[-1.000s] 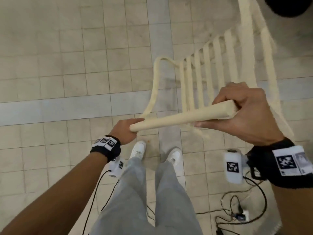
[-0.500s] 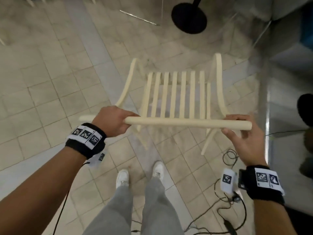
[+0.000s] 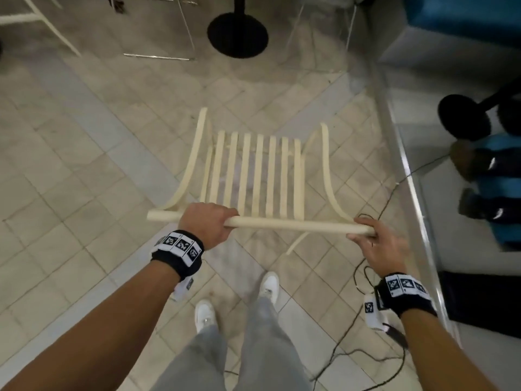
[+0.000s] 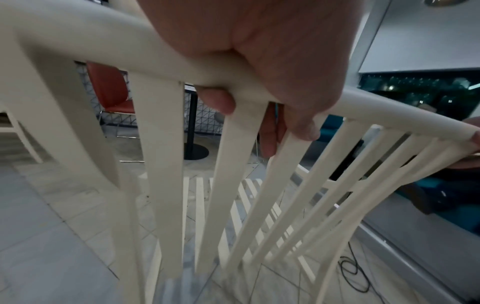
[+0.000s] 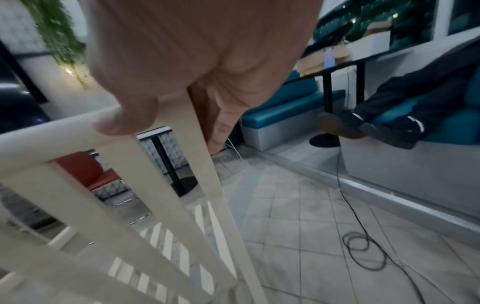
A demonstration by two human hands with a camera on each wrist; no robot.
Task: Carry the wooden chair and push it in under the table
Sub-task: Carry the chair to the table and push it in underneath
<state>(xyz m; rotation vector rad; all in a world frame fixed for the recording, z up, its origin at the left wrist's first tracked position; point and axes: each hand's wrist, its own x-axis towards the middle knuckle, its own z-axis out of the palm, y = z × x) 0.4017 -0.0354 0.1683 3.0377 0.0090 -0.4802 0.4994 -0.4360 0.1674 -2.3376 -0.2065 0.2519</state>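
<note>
Here the wooden chair [image 3: 258, 176] hangs in front of the person over the tiled floor [image 3: 84, 165], carried by its top rail [image 3: 282, 222], with the slatted back and seat falling away below. The left hand [image 3: 207, 222] comes over the rail from above, a little in from its left end; the left wrist view shows its fingers [image 4: 270, 127] curled right round the rail and down between the back slats, a full wrap that probably takes most of the weight. The right hand [image 3: 379, 245] holds the rail's right end from below and behind, thumb [image 5: 127, 119] lying over the top and fingers folded behind the outer post, a looser, cradling hold that seems meant to steer rather than lift. Gripping the two ends of the rail keeps the chair level and stops it swinging against the legs. The chair faces away from the body, toward a black round pedestal base [image 3: 237, 33] further ahead, which is likely the table's foot; the tabletop itself is out of sight in the head view. A thin black cable [image 3: 363, 280] trails over the tiles near the right foot, something to step clear of on the way.
</note>
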